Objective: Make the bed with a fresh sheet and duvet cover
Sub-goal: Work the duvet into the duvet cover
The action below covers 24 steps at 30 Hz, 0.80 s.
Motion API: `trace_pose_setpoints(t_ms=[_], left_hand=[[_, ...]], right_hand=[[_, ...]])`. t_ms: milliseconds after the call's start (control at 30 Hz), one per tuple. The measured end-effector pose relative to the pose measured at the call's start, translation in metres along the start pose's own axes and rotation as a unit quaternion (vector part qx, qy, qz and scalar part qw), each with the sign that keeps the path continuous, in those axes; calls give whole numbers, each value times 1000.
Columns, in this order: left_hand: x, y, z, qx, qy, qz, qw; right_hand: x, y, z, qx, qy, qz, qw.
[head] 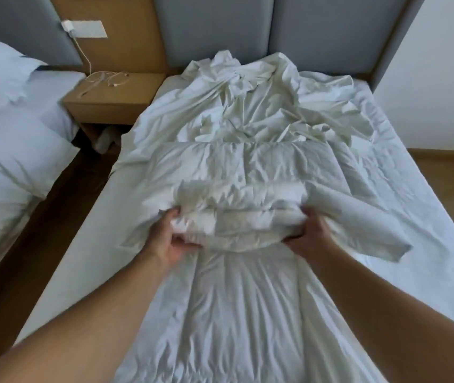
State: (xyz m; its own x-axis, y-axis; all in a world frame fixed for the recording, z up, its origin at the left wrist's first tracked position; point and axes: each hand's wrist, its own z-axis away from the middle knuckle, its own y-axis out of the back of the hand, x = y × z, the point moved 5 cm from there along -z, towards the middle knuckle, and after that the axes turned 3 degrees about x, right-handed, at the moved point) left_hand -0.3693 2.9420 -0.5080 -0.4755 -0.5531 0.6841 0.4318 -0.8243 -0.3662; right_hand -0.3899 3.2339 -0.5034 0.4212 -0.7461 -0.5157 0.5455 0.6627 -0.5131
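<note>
white duvet — crumpled, bunched mid-bed

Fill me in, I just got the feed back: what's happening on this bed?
A person works from the foot of the bed. The left hand and right hand each grip one end of a folded duvet bunched up at mid-mattress. A crumpled sheet lies heaped near the headboard. Nothing is spread flat yet, so the bed is far from made.

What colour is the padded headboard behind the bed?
The padded headboard is grey-blue, seen in the head view.
</note>
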Motion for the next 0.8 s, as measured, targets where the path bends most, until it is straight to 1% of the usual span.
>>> trace_pose_setpoints(t_ms=[33,67,100,133,167,200,233,267,300,333,367,400,433,467,500,533,567,600,633,700,733,767,800], left_hand=[[42,-30,-11,-27,-43,0,999],[85,-62,-17,-64,-88,-8,994],[119,-91,-18,-97,-126,-38,987],[141,-113,-17,-115,-151,-103,977],[146,-125,-16,-113,-159,-183,964],[138,-128,-16,-98,-166,-273,943],[117,-125,-17,-88,-176,-355,914],[83,-115,-20,-77,-182,-430,881],[36,-96,-23,-79,-165,-497,848],[-18,-76,-25,-109,-116,-557,815],[-76,-51,-20,-151,-49,-622,766],[-127,-32,-12,-186,-19,-678,711],[-168,-16,-11,-184,-76,-739,644],[-197,-7,-10,-151,-188,-771,589],[-212,0,-5,-168,-166,-769,594],[-224,6,-6,-161,-171,-780,580],[-233,13,-10,-149,-172,-782,581],[-236,15,-13,-131,-153,-799,566],[-231,10,-21,-101,-145,-812,556],[-238,11,-25,-94,-77,-836,535],[-236,9,-17,-96,-71,-827,549],[-233,3,-3,-92,-85,-820,558],[-230,-7,16,-84,-120,-802,579]], right_hand=[[-39,-41,-4,-34,26,-15,999],[-79,-83,-4,-86,64,0,994],[-114,-119,2,-131,113,45,984],[-140,-145,12,-144,166,133,966],[-156,-157,17,-132,229,237,935],[-163,-154,18,-88,297,356,882],[-162,-144,16,-44,349,470,809],[-150,-119,5,-1,358,570,739],[-131,-82,-8,42,326,650,685],[-108,-30,-18,95,263,700,657],[-84,29,-23,156,190,720,649],[-59,86,-17,215,122,718,651],[-36,136,-8,253,75,708,654],[-15,176,1,271,47,697,663],[1,206,9,284,34,682,673],[12,225,15,303,43,655,691],[17,239,18,310,58,619,719],[22,247,21,298,71,588,749],[24,252,23,272,73,573,769],[26,260,30,233,58,557,795],[27,265,38,224,56,553,801],[28,268,49,215,62,560,797],[27,268,62,197,70,580,788]])
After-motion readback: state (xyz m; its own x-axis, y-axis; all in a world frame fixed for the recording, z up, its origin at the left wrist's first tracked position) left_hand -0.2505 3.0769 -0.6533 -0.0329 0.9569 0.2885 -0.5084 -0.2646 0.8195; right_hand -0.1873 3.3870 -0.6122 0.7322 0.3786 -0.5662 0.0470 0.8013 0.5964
